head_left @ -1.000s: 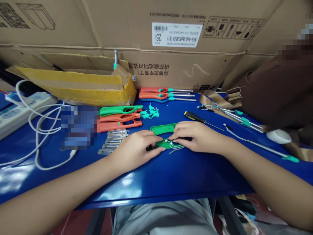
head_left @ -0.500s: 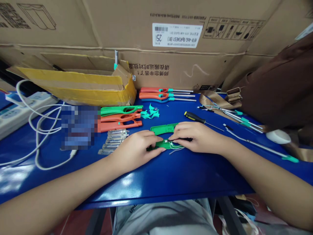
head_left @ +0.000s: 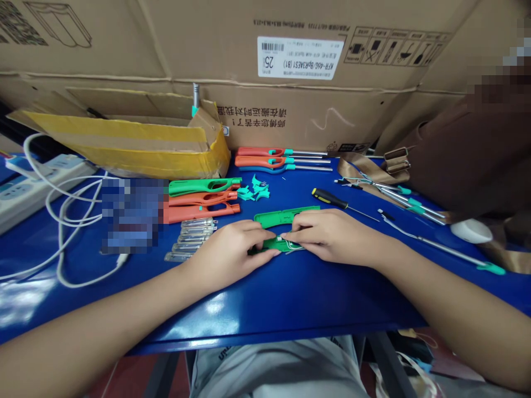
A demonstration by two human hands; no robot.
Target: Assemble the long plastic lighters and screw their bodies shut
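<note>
My left hand (head_left: 236, 249) is closed on the left end of a green lighter casing half (head_left: 271, 244), thumb in front and fingers behind. Inside this half lie a small white-ended part (head_left: 279, 238) and thin white wires (head_left: 292, 246). My right hand (head_left: 332, 235) pinches at the part and wires; its fingertips partly cover them. Behind the hands lies the other green casing half (head_left: 274, 219), open side up, its right end partly hidden by my right hand. Clear fuel tanks (head_left: 191, 240) lie in a stack beside my left hand.
Green and orange lighter handles (head_left: 203, 210) lie left, near teal triggers (head_left: 255, 190). Complete lighters (head_left: 261, 161) lie at the back. A screwdriver (head_left: 329, 197) and metal tubes with wires (head_left: 448, 251) are right. A yellow-taped carton (head_left: 166, 157), cables (head_left: 62, 232) and a power strip (head_left: 29, 188) stand left.
My right hand's fingers have shifted slightly and pressed lower into the casing, covering more of the wires. The loose grey wire end in front has drawn closer to the casing. My left hand stays put.
</note>
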